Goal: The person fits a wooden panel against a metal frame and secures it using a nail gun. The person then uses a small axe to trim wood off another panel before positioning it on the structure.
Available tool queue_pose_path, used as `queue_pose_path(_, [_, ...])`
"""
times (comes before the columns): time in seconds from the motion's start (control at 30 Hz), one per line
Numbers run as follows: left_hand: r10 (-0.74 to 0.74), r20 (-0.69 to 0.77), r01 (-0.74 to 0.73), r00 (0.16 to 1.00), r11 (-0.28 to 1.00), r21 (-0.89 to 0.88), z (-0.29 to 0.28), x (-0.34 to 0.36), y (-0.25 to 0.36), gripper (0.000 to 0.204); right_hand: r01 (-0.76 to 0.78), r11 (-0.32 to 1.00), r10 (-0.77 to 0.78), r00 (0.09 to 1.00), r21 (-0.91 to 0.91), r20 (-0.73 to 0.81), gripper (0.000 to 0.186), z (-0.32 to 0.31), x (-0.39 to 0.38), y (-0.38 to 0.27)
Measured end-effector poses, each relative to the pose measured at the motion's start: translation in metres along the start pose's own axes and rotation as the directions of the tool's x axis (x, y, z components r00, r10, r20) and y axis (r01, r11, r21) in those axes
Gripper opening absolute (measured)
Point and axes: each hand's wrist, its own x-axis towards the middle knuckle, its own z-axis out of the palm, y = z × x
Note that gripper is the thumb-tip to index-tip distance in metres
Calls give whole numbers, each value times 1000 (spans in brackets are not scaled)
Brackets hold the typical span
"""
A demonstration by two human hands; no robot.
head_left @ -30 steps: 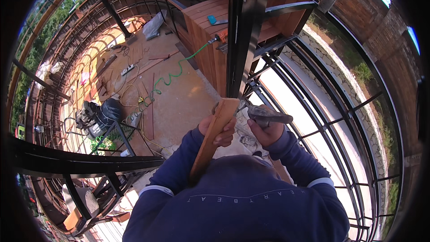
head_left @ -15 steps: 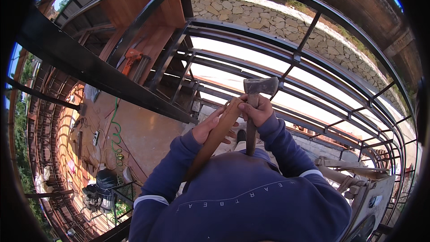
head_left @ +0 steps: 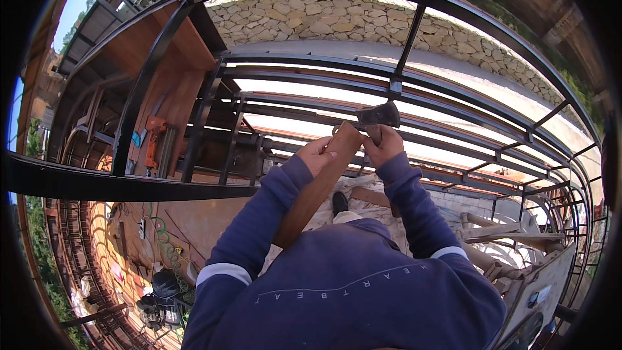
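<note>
A brown wooden board runs diagonally up from my torso, with my left hand gripping it along its left side near the upper end. Just right of the board's tip, my right hand grips the handle of a hatchet; its dark metal head sits above my fingers, and the thumb is at or very near the board's edge. The lower part of the handle is hidden behind my hand and the board.
Black curved steel rails span the front, with a stone wall beyond. An orange nail gun lies among wooden planks at left. Below are a green coiled hose and black machine; propped timbers stand at right.
My view has swung round toward the rails and stone wall. The hatchet has turned from horizontal to head-up, and both hands with board and hatchet now reach higher in view.
</note>
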Motion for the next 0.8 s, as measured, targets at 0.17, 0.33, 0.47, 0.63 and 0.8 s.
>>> queue_pose_path(0.17, [-48,-37,52,998,994,95,-3,90,-12,34,24,931,-17,1000,-364,22,39,-37,18,24])
queue_pose_path(0.33, [-36,-15,39,999,980,197,-13,165,-23,35,63,916,-44,997,-397,57,30,-45,47,48])
queue_pose_path(0.47, [-107,-55,119,993,937,328,-14,195,-19,40,54,910,-26,997,-410,74,25,-47,66,45])
queue_pose_path(0.63, [-118,-57,130,991,948,291,-9,207,-11,41,-12,891,56,995,-454,84,27,-47,84,51])
queue_pose_path(0.8, [-110,-61,124,992,936,331,-24,212,-16,48,95,905,-65,994,-414,87,27,-40,100,56])
